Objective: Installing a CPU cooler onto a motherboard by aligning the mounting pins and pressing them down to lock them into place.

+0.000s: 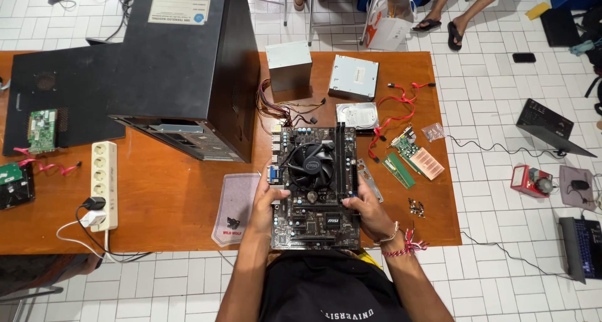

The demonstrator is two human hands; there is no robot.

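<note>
A dark motherboard point(316, 221) with a round black cooler fan point(311, 165) is held flat over the near edge of the wooden table point(169, 196). My left hand point(264, 204) grips its left edge next to the blue port. My right hand point(369, 210) grips its right edge, with red and white string bands on the wrist. Both hands hold the board level in front of me.
A black computer case point(188, 65) stands at the left centre, its side panel point(63, 96) lying flat beside it. A power supply point(288, 65), an optical drive point(354, 77), a hard disk point(357, 115), red cables, RAM sticks point(399, 170), a power strip point(103, 184) and a grey mat point(235, 209) lie around.
</note>
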